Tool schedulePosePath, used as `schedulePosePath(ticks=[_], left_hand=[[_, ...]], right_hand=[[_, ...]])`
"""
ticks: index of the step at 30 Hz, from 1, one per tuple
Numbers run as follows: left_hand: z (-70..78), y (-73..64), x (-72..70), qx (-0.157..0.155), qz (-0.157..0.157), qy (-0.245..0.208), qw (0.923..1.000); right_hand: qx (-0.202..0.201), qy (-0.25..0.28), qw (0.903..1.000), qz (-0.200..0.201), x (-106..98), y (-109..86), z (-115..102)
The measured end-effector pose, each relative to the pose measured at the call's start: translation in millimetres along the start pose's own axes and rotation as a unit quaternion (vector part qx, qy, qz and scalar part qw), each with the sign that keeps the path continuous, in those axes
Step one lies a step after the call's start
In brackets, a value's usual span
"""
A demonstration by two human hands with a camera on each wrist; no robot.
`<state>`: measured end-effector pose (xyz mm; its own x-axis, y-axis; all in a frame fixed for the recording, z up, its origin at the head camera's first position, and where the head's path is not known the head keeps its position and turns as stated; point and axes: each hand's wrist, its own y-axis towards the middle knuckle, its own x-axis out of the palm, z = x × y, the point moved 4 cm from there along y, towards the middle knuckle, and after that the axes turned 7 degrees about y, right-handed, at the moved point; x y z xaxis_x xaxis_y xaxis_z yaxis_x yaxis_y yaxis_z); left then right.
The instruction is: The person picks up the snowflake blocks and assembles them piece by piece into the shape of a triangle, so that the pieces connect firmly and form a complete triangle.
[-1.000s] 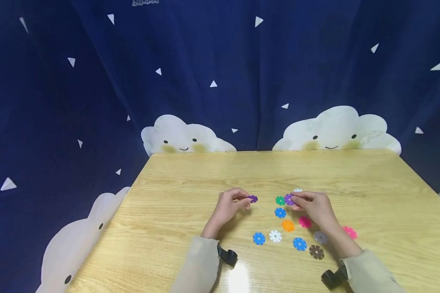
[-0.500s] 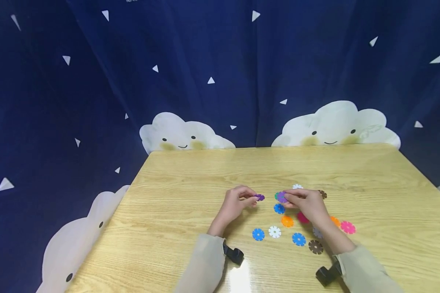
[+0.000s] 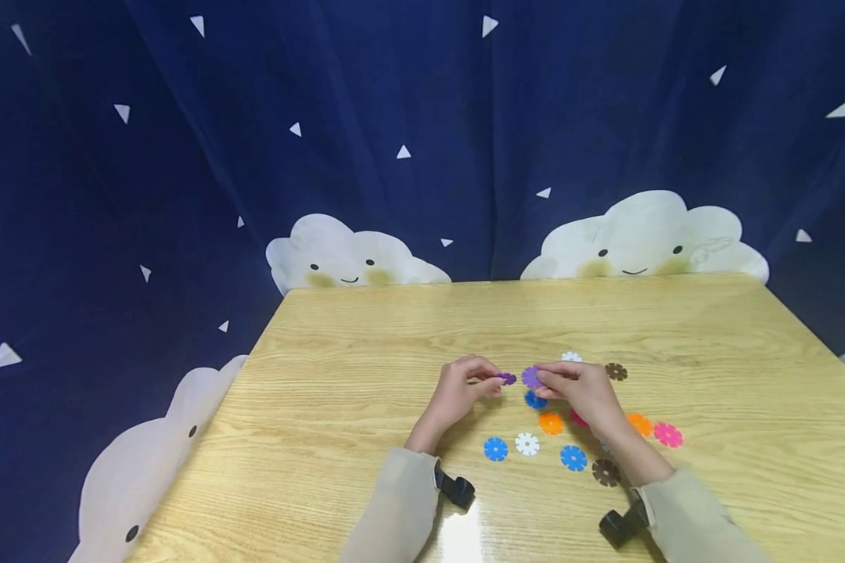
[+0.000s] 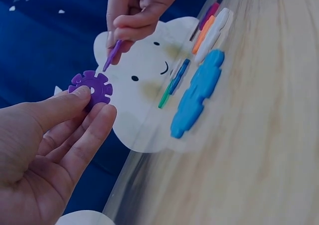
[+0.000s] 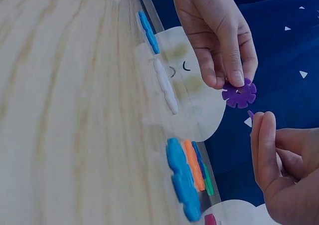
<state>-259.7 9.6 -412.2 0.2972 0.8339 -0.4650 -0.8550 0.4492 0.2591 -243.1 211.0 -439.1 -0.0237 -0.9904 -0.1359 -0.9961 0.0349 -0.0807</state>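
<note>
My left hand [image 3: 465, 387] pinches a dark purple notched plastic disc [image 3: 508, 378] between thumb and fingers, above the table. Just to its right, my right hand [image 3: 580, 391] pinches a lighter purple notched disc [image 3: 531, 378]. A small gap separates the two discs. In the left wrist view, the left disc [image 4: 102, 89] shows its flat face and centre hole, while the right one [image 4: 112, 55] is seen edge-on with its rim close to the left disc's notches. The right wrist view shows only a sliver of the right disc [image 5: 250, 115] past the fingertips.
Several more notched discs lie flat on the wooden table [image 3: 366, 407]: blue [image 3: 496, 449], white [image 3: 527, 444], orange [image 3: 551, 423], brown [image 3: 606, 472] and pink [image 3: 668, 435]. The right arm partly covers some. A dark blue curtain [image 3: 422, 203] with clouds hangs behind the table.
Both hands have come closer together, the left moving right and the right moving left, each still pinching its purple disc. The gap between the discs has narrowed. The head view has shifted slightly.
</note>
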Motion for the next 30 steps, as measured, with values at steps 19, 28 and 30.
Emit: schedulePosePath(ticks=[19, 28, 30], left_hand=[[-17.1, 8.9, 10.2, -0.001, 0.007, 0.041, 0.9991], [-30.1, 12.6, 12.7, 0.028, 0.028, 0.037, 0.9986], [-28.4, 12.1, 12.4, 0.039, 0.029, 0.039, 0.9980]], right_hand=[[0.014, 0.034, 0.9993, -0.006, 8.7, -1.4, 1.4], [0.036, 0.049, 0.9981, 0.011, 10.7, -5.8, -1.5], [0.038, 0.057, 0.9976, 0.014, 10.8, -6.1, -3.0]])
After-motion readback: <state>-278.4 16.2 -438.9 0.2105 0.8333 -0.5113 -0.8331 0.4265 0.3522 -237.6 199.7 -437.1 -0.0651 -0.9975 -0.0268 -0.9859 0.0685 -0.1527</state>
